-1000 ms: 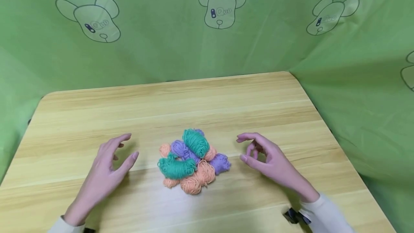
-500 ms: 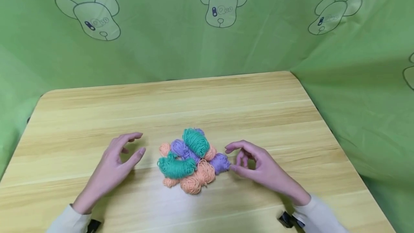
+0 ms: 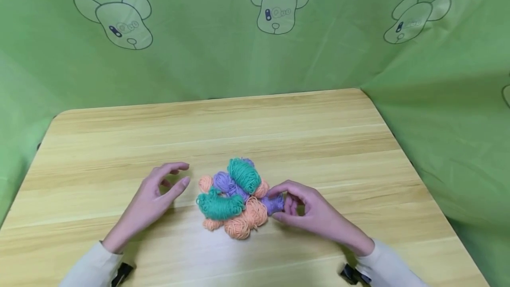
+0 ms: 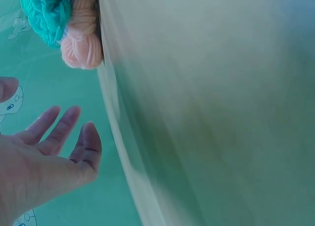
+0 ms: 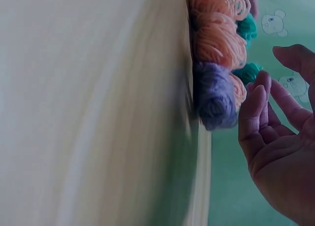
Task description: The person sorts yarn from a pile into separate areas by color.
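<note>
The right hand [image 3: 314, 209], fingers curled, barely touched the small purple yarn bundle [image 3: 274, 203]; pinching its free side should spare neighbouring bundles.

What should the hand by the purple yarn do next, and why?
Probably close the right hand on the purple yarn bundle and lift it away: its fingers already sit around that bundle at the pile's edge, while the left hand hovers apart.

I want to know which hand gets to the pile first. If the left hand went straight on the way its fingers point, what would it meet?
Probably the peach yarn ball on the pile's near-left edge; the left hand is apart from it.
</note>
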### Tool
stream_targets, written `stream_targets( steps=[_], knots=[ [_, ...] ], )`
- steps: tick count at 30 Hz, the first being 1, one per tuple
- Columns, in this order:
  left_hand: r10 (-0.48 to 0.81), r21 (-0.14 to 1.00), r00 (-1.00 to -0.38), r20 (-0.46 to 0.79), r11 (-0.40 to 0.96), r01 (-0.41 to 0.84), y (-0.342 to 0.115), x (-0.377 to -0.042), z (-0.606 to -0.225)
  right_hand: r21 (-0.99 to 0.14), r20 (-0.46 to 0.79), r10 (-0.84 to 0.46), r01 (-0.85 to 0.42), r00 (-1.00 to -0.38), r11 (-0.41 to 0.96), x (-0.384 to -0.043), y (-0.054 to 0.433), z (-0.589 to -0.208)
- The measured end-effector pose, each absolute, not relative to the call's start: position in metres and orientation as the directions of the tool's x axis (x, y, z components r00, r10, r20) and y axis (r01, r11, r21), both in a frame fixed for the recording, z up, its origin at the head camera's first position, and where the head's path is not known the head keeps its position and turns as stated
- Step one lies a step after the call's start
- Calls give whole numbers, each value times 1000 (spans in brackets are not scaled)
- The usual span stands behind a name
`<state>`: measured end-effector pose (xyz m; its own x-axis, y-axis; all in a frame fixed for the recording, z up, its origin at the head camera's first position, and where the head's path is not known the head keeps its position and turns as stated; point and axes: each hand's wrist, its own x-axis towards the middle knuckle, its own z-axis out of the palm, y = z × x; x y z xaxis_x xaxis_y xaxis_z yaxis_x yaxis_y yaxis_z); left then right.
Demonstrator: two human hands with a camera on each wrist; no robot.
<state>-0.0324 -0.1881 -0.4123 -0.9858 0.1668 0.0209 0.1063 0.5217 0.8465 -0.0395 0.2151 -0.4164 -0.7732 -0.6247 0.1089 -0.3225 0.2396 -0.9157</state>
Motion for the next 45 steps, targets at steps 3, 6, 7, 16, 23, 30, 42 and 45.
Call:
stream_targets(
  steps=[3, 6, 7, 16, 23, 30, 42, 45],
  knots=[
    [183, 846, -983, 23, 520, 116, -185, -34, -413, -911, 111, -635, -333, -765, 242, -39, 211, -417],
    [200, 849, -979, 25, 513, 126, -182, -36, -414, -907, 119, -640, -345, -759, 241, -38, 208, -419],
    [204, 850, -979, 26, 511, 129, -181, -37, -415, -906, 122, -641, -348, -758, 240, -37, 207, -419],
    [248, 852, -969, 19, 503, 146, -174, -46, -419, -893, 133, -624, -366, -770, 261, -34, 197, -423],
    [298, 876, -954, 23, 454, 162, -170, -54, -421, -861, 171, -632, -426, -756, 277, -33, 193, -423],
    [351, 876, -936, 14, 447, 180, -163, -61, -424, -799, 188, -633, -492, -751, 346, -35, 191, -421],
    [381, 879, -924, 32, 429, 207, -149, -70, -428, -699, 185, -694, -590, -696, 405, -35, 184, -421],
    [399, 892, -917, 28, 404, 203, -147, -71, -428, -676, 177, -711, -609, -681, 415, -35, 181, -421]
  ],
)
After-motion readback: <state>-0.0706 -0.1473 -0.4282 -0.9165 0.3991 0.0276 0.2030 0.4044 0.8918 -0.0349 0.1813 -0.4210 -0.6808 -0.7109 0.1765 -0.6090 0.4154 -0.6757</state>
